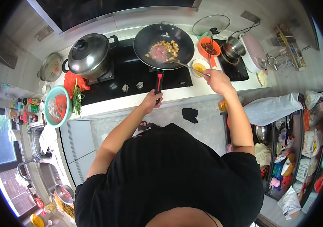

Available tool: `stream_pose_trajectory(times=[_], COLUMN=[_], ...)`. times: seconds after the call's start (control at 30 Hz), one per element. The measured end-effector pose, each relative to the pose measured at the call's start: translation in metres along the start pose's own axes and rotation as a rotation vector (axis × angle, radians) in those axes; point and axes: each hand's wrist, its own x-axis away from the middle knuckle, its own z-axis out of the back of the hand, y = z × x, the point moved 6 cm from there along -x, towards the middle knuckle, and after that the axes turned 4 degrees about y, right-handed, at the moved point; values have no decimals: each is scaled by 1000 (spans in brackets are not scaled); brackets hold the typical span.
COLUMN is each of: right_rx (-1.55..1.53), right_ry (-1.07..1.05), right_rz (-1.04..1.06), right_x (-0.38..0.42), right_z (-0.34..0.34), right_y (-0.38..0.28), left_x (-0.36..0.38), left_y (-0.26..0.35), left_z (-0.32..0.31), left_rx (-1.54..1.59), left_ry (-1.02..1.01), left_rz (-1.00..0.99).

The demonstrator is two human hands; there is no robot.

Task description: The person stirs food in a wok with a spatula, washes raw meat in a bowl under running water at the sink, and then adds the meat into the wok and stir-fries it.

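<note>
A dark wok [140, 43] sits on the left part of the cooktop with pink raw-looking meat [159, 53] and browned chunks [172, 46] inside. My left hand [152, 101] is closed around the wok's black and red handle [159, 80]. In my right hand [217, 81] is a long-handled metal spatula [188, 66], reaching over the wok's right rim; its head is among the food and hard to make out. Close to that hand stand a small white bowl [205, 63] of yellow contents and an orange strainer [217, 42] with dark brown pieces.
A lidded steel pot [96, 72] stands left of the wok. Farther left are a mint-green basin [69, 102], a red bag [77, 84] and green onions [77, 100]. A glass lid [207, 23], a small pot [234, 47] and a rice cooker [254, 53] are at right.
</note>
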Motion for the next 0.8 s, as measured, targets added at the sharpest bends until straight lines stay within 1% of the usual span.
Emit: stream_pose_trajectory(times=[0.1,0.13,0.27,0.33,0.43,0.47,0.57,0.63,0.7,0.8], right_rx=[-62,-25,-105,-179,-183,-164,-242,-254,-178,-43], right_ry=[7,77,175,206,206,200,268,236,173,121], right_rz=[60,97,29,-5,-39,-12,-50,-127,-100,-10], right_x=[-17,-23,-58,-64,-65,-75,-99,-106,-98,-84], right_z=[-40,-47,-75,-74,-66,-71,-92,-105,-107,-85], right_y=[1,-6,-3,2,3,2,-7,-20,-23,-10], left_x=[9,9,9,10,11,9,9,8,4,7], left_y=[4,3,0,5,6,6,3,2,-2,2], left_z=[-5,-5,-4,-4,-2,-2,-2,-1,1,1], left_rx=[15,20,26,15,7,15,26,39,60,68], left_ry=[-47,-49,-50,-42,-37,-44,-41,-37,-47,-61], left_rz=[-8,-8,-1,2,6,5,15,16,22,29])
